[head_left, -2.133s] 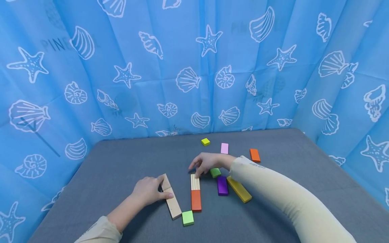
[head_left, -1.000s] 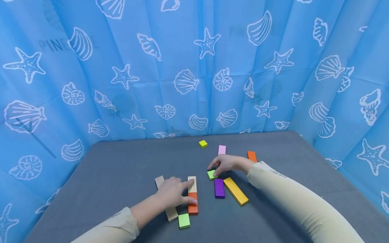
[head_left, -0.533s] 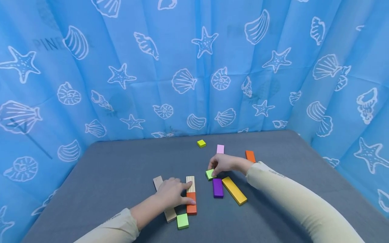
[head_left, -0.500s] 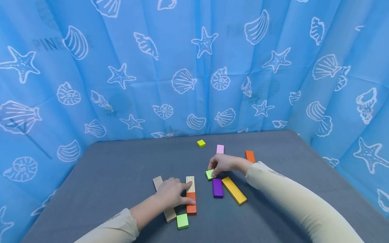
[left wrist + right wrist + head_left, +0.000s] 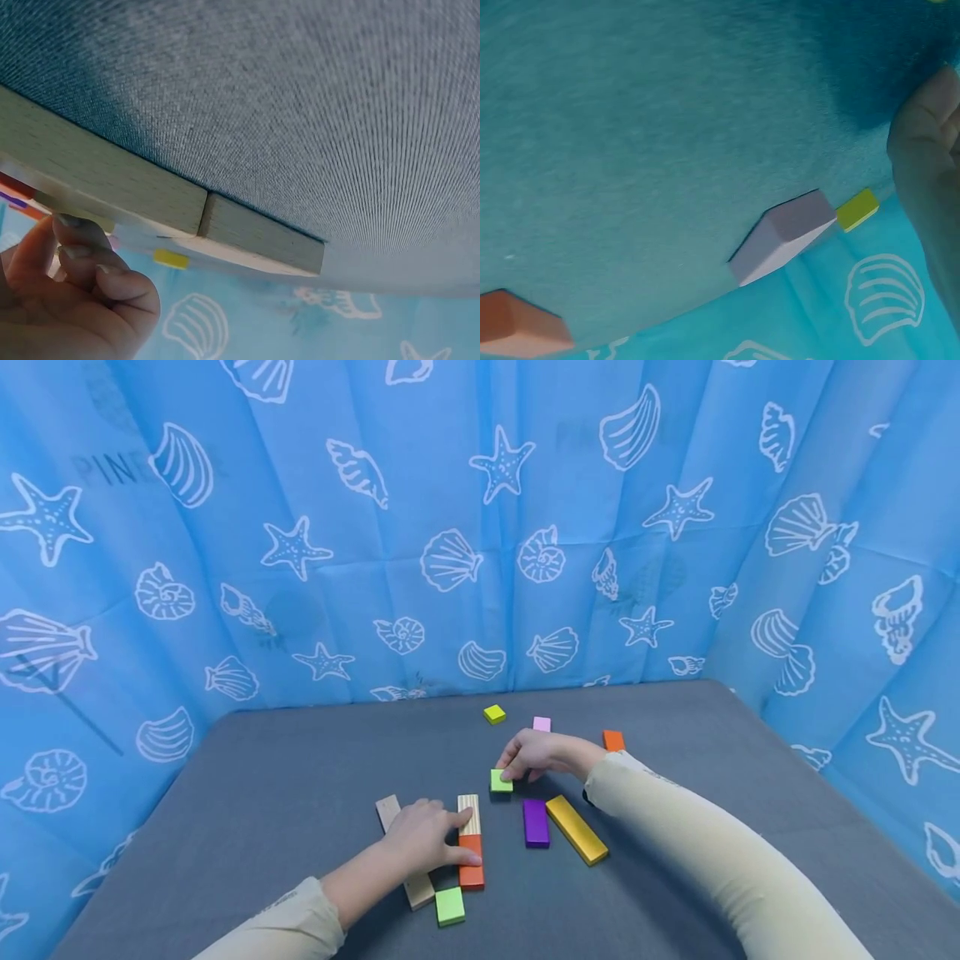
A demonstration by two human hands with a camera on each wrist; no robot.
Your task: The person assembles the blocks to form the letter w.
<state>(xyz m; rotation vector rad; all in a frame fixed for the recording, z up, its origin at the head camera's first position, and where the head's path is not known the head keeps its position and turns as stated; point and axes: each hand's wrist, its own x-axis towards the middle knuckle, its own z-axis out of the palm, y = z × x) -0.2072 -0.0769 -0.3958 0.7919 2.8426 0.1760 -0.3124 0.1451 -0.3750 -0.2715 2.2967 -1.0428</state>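
Note:
My right hand [image 5: 534,753] pinches a light green block [image 5: 501,781] between thumb and fingers, tilted and raised off the cloth. In the right wrist view only part of the right hand [image 5: 926,150] shows at the edge. My left hand [image 5: 422,837] reaches over a plain wooden row [image 5: 418,890]. Its index finger and thumb lie spread on a striped wooden block [image 5: 468,810] and the red-orange block [image 5: 472,878] end to end with it. The left wrist view has its other fingers curled in, beside two long wooden blocks [image 5: 112,169]. A second light green block [image 5: 450,907] sits nearer me.
A purple block [image 5: 536,823] and a long golden-yellow block [image 5: 577,830] lie right of the row. Farther back are a small yellow block [image 5: 494,714], a pink block [image 5: 542,724] and an orange block [image 5: 613,741]. A blue shell-print curtain [image 5: 360,568] surrounds the grey cloth-covered table [image 5: 315,760].
My right hand goes from the striped block to the light green block, grips it, lifts it and carries it left. My left hand shifts from the plain wooden row onto the striped and red-orange blocks.

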